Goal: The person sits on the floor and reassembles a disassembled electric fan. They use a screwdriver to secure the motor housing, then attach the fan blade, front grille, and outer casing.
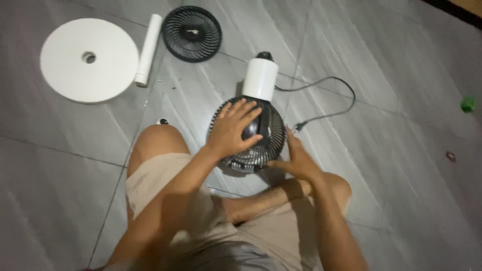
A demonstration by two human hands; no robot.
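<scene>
Grey floor tiles (381,150) carry a black fan head (253,143); left hand (233,128) spread flat on top, right hand (293,158) open against its right rim

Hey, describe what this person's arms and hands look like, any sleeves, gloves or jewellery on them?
Both arms are bare from the hands up to where the picture ends; no sleeves show. The left hand and the right hand wear no gloves. No watch, bracelet or ring can be seen, though the picture is a little blurred. The only clothing in view is a pair of beige shorts.
</scene>
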